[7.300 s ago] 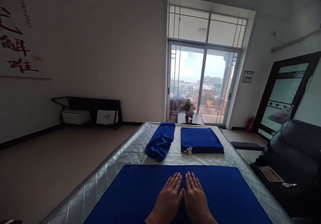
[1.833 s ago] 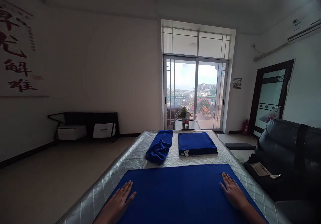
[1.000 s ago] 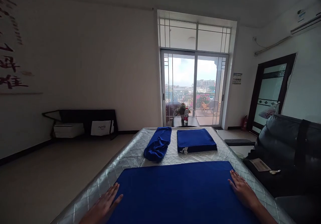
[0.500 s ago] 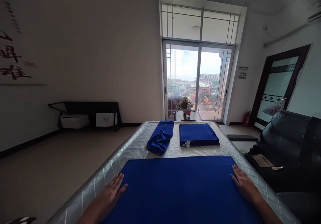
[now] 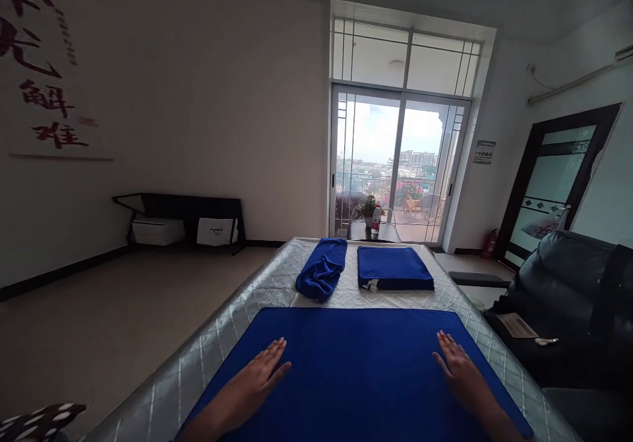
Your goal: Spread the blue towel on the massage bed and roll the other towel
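Observation:
A large blue cloth [image 5: 356,376] lies spread flat across the near part of the silvery quilted bed or table top [image 5: 222,336]. Over its left part is my left hand [image 5: 260,373], palm down with fingers stretched out and thumb apart. My right hand [image 5: 459,366] rests palm down over the right part, also with straight fingers. Neither hand grips anything. Beyond the spread cloth, a neat stack of folded blue cloths [image 5: 394,267] with a white tag sits at the right. To its left lies a crumpled blue cloth [image 5: 322,270].
A small dark table [image 5: 373,233] with a bottle [image 5: 376,219] and a potted plant [image 5: 367,206] stands past the far edge. At the right is a black leather chair [image 5: 568,297] with a card [image 5: 517,326] on it. A black bench [image 5: 192,208] stands by the left wall.
Both hands have moved inward from the cloth's side edges onto its surface. The view has shifted slightly left and up. The cloths further off stay where they were.

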Tool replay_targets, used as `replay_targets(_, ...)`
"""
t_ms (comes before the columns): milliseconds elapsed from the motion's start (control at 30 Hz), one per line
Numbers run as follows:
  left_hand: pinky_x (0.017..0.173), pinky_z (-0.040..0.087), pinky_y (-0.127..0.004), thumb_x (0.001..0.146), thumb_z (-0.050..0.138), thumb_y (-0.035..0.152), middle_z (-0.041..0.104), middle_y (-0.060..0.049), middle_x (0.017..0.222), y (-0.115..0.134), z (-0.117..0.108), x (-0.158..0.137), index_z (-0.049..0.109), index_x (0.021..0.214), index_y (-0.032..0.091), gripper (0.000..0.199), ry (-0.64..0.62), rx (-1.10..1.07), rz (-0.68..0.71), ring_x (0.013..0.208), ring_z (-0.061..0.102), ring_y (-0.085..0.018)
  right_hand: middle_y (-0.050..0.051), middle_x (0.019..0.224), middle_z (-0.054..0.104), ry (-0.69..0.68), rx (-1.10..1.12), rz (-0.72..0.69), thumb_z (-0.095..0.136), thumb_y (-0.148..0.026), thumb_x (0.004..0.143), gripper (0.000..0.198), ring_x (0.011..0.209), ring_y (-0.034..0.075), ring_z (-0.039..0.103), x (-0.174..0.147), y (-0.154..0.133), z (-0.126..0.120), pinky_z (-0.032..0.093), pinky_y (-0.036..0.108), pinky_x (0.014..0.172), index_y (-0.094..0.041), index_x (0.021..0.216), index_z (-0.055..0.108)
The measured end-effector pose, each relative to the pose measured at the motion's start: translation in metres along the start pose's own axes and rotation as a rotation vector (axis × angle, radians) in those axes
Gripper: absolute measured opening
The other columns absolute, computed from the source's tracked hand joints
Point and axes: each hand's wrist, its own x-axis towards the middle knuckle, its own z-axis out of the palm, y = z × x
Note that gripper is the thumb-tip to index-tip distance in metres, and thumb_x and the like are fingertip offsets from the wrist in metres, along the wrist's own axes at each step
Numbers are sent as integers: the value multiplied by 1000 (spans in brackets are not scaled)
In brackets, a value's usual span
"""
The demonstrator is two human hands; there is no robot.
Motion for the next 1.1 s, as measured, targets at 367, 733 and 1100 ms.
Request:
replay_targets(367,118,37,-49,101,31,54,36,-9,157,139,85,15,21,155,25,63,96,-31,410,145,34,-28,8,160,27,-161,194,-201,30,-52,99,65,149,28,22,-20,-160,30,19,50,122,-15,152,34)
replay_targets(733,121,31,-50,101,29,56,23,-7,162,144,113,9,4,154,24,67,34,-84,366,148,26,-27,6,162,15,-189,164,-244,16,-50,102,62,150,27,14,-26,-173,58,16,52,123,-18,154,24)
replay_targets(1100,121,31,-49,101,31,55,22,-8,162,145,111,8,0,153,24,69,19,-81,379,149,25,-27,6,160,14,-229,121,-224,19,-48,103,60,150,26,15,-25,-175,59,18,51,122,-17,154,22)
